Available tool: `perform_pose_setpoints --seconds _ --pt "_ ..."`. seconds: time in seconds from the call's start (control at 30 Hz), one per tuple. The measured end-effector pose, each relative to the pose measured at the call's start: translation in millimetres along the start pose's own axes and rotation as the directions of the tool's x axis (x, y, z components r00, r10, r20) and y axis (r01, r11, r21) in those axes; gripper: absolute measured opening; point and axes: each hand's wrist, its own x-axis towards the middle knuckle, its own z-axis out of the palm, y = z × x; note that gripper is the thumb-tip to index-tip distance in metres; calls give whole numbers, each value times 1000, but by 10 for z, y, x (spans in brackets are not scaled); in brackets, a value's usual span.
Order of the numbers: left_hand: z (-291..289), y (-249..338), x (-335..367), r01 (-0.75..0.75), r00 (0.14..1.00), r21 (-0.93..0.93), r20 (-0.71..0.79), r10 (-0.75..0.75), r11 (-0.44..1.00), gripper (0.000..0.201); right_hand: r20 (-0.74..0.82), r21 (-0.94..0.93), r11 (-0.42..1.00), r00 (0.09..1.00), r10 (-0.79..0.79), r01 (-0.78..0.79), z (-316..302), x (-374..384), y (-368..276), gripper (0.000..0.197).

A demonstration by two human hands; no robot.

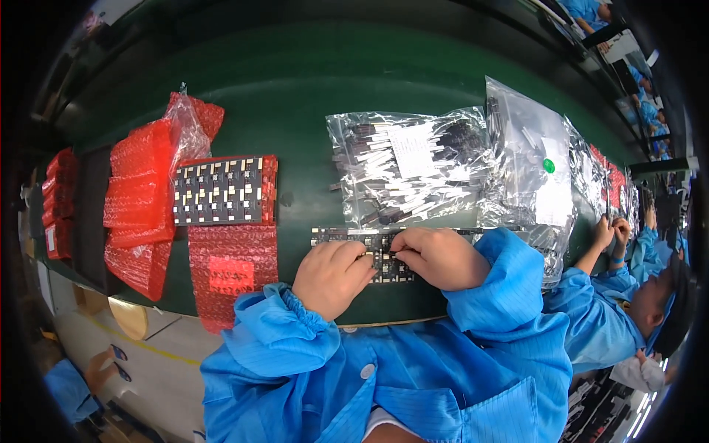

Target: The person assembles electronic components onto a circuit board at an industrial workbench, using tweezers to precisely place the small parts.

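Note:
A dark circuit board panel dotted with small light components lies on the green table in front of me, partly covered by my hands. My left hand rests at its left part, fingers bent and closed against the board. Over its middle, my right hand has thumb and forefinger pinched together. Whatever is between the fingertips of either hand is too small or hidden. Just beyond lies a clear plastic bag full of parts with white and dark ends, bearing a white label.
Left of me, a similar board panel lies on red bubble wrap. Farther left are red bubble-wrap bags and red wrapped packs. More clear bags stand at right, beside a co-worker in a blue smock.

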Motion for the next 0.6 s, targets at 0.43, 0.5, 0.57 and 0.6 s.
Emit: perform_pose_setpoints --seconds 0.43,0.5,0.57,0.6 --pt "21 2 -1 9 1000 -2 -17 -10 1000 25 -23 -107 991 997 76 -78 103 -13 -31 15" --pt "19 9 3 11 1000 -1 -13 -11 1000 25 -68 -125 991 997 38 -46 120 -13 -23 14" --pt "22 6 -6 16 1000 1 -10 -16 1000 26 -50 -123 992 998 35 -41 126 -4 -18 14" --pt "24 4 -10 20 1000 2 -10 -20 1000 26 -32 -121 992 999 34 -38 127 0 -15 15"
